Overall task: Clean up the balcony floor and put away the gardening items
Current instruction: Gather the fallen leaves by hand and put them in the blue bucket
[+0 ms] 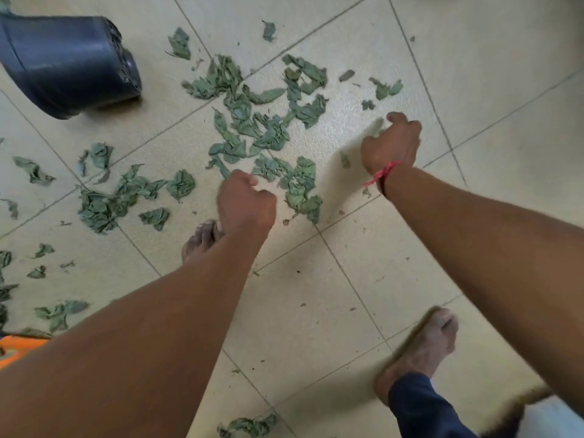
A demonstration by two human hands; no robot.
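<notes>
- The left hand [246,205] is seen from the back, fingers curled into a fist just over the floor [316,311]. Its palm is hidden, so I cannot tell whether it holds anything. A strip of leaf meets its knuckles.
- The right hand [393,142] is also curled and turned away, and it is blurred. A grey-green smear sits at its fingertips. Whether that is a leaf being grasped or one lying under the hand cannot be told.
- A red thread [384,172] is tied around the right wrist, its loose ends sticking out to the side.
- Dry green leaves [268,134] lie scattered on the pale tiles. They are thickest between and just beyond the two hands, with more to the left and a small clump at the bottom edge.
- A black pot [69,64] lies on its side at the upper left, well apart from both hands. Its rim end is cut off by the frame.
- An orange thing [19,349] shows only as a corner at the left edge, too little to identify.
- The left foot [199,241] is bare and partly covered by the left forearm.
- The right foot [423,349] is bare and blurred, with a dark blue trouser leg [420,409] below it.
- A dark fuzzy shape and a white patch [553,418] fill the bottom right corner, and neither can be made out.
</notes>
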